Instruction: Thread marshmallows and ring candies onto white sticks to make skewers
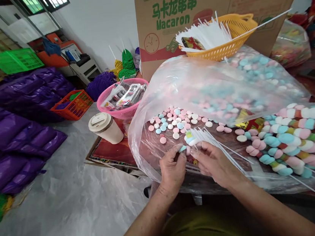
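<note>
While both hands met at the near edge of the table, the left hand pinched a small, round, pale blue candy disc between thumb and fingertips, closed narrowly on it. The right hand was curled tight around a bundle of thin white plastic sticks that fanned out stiffly from its grip, one carrying a short stack of pastel discs at its tip. Just beyond the fingers lay loose candies, smooth flat buttons in pink, blue and white, scattered on the wrinkled film of a big clear plastic bag. To the right lay finished skewers, chunky rows of matte pink, white, teal and green pieces. A woven yellow basket holding more white sticks sat against a cardboard box. To the left stood a pink mesh basket and a tan lidded paper cup.
</note>
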A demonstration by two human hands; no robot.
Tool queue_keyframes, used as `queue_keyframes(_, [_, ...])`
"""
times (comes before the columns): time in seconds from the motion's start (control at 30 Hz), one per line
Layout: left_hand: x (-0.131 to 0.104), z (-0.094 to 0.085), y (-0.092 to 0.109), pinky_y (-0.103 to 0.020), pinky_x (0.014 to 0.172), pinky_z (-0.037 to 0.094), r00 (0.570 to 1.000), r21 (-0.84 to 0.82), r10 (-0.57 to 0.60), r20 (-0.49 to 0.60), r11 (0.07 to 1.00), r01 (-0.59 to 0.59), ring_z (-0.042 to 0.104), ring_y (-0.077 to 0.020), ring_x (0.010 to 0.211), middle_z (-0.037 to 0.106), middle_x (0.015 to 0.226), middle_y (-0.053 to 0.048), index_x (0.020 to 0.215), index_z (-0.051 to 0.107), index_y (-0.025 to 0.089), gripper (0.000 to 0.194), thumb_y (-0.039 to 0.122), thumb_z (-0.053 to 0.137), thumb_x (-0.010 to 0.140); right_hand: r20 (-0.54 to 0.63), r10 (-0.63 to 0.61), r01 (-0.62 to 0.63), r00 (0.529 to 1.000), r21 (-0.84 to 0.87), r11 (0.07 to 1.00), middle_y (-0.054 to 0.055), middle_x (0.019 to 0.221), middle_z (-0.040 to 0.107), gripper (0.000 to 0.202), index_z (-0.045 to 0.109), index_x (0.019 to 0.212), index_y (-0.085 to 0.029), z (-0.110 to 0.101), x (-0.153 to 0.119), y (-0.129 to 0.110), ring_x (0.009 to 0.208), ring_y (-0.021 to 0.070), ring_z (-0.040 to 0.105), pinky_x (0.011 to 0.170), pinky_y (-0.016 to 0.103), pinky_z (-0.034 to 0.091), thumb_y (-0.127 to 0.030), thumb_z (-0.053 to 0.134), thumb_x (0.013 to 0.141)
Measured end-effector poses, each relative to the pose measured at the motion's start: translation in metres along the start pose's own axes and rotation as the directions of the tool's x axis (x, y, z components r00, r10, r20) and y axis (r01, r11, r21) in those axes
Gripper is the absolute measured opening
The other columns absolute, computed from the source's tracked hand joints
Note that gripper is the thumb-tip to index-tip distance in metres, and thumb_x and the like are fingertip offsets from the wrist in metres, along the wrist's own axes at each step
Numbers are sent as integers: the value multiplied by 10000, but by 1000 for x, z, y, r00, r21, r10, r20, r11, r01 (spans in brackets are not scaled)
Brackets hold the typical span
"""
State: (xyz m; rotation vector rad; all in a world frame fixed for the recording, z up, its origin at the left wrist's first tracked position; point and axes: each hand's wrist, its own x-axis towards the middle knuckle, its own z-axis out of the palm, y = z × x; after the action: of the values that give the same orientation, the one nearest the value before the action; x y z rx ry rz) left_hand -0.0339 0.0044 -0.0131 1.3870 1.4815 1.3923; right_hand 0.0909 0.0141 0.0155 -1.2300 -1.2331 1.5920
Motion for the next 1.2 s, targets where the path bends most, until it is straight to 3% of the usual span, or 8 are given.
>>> queue_keyframes(0.2, [-6, -13, 16, -306, 932, 433, 971, -89, 62, 229, 995, -43, 597, -177, 998, 657, 1074, -53, 1110, 613, 189, 322, 224, 544, 797, 9, 83, -83, 996, 205, 975, -127, 462, 270, 253, 441, 739, -211, -1, -6, 8, 342, 19, 167, 337, 170, 114, -395, 614, 721])
queue_keyframes(0.33, [-1, -18, 17, -322, 892, 463, 922, -280, -83, 378, 939, 199, 606, -198, 982, 655, 1081, -71, 1147, 578, 167, 449, 228, 661, 710, 138, 51, -81, 989, 226, 971, -126, 432, 270, 218, 490, 814, -203, -2, -7, 3, 343, 31, 172, 353, 178, 122, -405, 554, 767])
queue_keyframes(0.43, [4, -19, 15, -317, 866, 478, 914, -382, -169, 368, 869, 315, 625, -193, 924, 682, 1002, -66, 1025, 631, 141, 405, 226, 725, 640, 231, 21, -52, 973, 131, 990, -113, 415, 267, 257, 511, 857, -191, -10, -13, -5, 367, 55, 207, 378, 194, 163, -441, 463, 819])
queue_keyframes(0.53, [8, -19, 15, -313, 748, 522, 919, -467, -291, 265, 795, 387, 649, -152, 711, 693, 830, -30, 968, 628, 137, 409, 265, 753, 601, 59, -100, 111, 993, -223, 968, -66, 476, 370, 286, 515, 760, -182, -22, -25, -10, 433, 72, 310, 431, 208, 245, -435, 412, 844])
queue_keyframes(0.63, [9, -20, 16, -310, 683, 538, 925, -510, -322, 204, 771, 381, 641, -135, 631, 678, 786, -20, 989, 601, 131, 446, 294, 750, 603, 4, -292, 230, 956, -629, 743, -29, 532, 454, 315, 463, 630, -180, -31, -39, -7, 498, 86, 381, 494, 217, 293, -388, 394, 857])
queue_keyframes(0.77, [8, -19, 15, -306, 687, 543, 947, -475, -284, 150, 819, 321, 641, -133, 644, 677, 754, -15, 951, 605, 127, 386, 307, 724, 632, 112, -348, 271, 931, -850, 453, -4, 566, 520, 304, 461, 645, -184, -31, -51, 2, 527, 110, 461, 521, 241, 290, -320, 331, 885])
queue_keyframes(1.0, [1, -19, 7, -247, 720, 515, 994, -59, -110, 22, 992, 112, 645, -143, 774, 700, 856, -30, 983, 625, 154, 278, 266, 605, 730, 117, -224, 140, 968, -986, 92, 11, 638, 621, 210, 551, 757, -202, -19, -54, -8, 554, 164, 581, 471, 273, 194, -221, 370, 863])
queue_keyframes(1.2, [-6, -18, 11, -211, 710, 496, 992, 332, 123, 30, 935, -126, 632, -113, 710, 702, 839, -4, 972, 643, 184, 227, 237, 552, 771, 44, -158, 29, 987, -995, -100, 12, 648, 642, 184, 580, 811, -210, -6, -61, -26, 539, 182, 617, 445, 274, 97, -153, 406, 835])
